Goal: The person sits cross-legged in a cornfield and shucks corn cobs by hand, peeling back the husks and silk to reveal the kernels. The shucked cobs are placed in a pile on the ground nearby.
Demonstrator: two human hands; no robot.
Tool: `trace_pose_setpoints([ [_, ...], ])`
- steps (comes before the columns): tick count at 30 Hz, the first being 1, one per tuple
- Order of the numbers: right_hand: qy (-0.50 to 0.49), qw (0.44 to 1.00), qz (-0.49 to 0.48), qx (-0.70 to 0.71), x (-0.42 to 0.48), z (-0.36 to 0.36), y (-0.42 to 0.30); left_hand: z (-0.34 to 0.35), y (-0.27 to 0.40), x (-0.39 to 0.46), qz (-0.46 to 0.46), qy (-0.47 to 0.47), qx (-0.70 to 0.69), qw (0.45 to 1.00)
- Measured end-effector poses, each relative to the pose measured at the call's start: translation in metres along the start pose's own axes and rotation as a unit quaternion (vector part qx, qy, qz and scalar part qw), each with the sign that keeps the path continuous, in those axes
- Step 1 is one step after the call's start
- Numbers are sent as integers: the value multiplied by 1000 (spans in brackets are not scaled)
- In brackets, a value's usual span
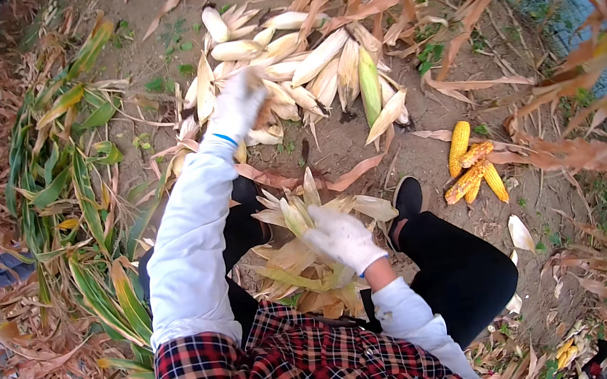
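Note:
My left hand (241,99), in a white glove, reaches over the near left side of a pile of corn ears in dry husks (284,67). It is blurred, and its fingertips and anything in them are hidden. My right hand (342,237), also gloved, is between my knees, its fingers against a pale green corn husk (297,214); whether it grips the husk cannot be told. Loose peeled husks (287,275) lie beneath and beside it. Husked yellow corn cobs (459,148), some with patchy kernels, lie together on the soil to the right of my right shoe.
Green and dry corn stalks (47,170) lie along the left. Dry corn leaves (559,149) hang and lie on the right, before wire mesh. My dark shoe (408,196) stands on the soil right of the husks. More yellow cobs (567,353) lie at the lower right.

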State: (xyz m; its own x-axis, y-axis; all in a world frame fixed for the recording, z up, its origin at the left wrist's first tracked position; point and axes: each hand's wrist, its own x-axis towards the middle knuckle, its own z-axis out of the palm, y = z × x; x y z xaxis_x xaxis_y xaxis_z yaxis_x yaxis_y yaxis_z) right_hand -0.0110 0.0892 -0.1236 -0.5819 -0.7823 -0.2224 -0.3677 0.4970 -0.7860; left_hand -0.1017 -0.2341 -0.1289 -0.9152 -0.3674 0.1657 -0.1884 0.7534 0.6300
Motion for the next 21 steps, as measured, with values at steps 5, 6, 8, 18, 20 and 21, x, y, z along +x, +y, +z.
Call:
trace_pose_setpoints([
  [5,208,977,15,-40,-4,-35,-5,-110,55,-34,-58,-37,-421,905],
  [6,191,982,11,-5,-11,-47,-13,-122,74,-48,-51,-40,-461,885],
  [8,121,986,7,112,-26,-52,-25,-129,115,-75,-44,-56,-547,834],
  [18,-129,826,80,543,-104,-23,-55,-94,174,-133,-66,106,-544,830],
  [20,-108,880,87,455,-108,-27,-68,-99,166,-136,-74,85,-538,835],
  [21,-96,902,90,410,-108,-26,-75,-99,164,-136,-81,81,-533,838],
])
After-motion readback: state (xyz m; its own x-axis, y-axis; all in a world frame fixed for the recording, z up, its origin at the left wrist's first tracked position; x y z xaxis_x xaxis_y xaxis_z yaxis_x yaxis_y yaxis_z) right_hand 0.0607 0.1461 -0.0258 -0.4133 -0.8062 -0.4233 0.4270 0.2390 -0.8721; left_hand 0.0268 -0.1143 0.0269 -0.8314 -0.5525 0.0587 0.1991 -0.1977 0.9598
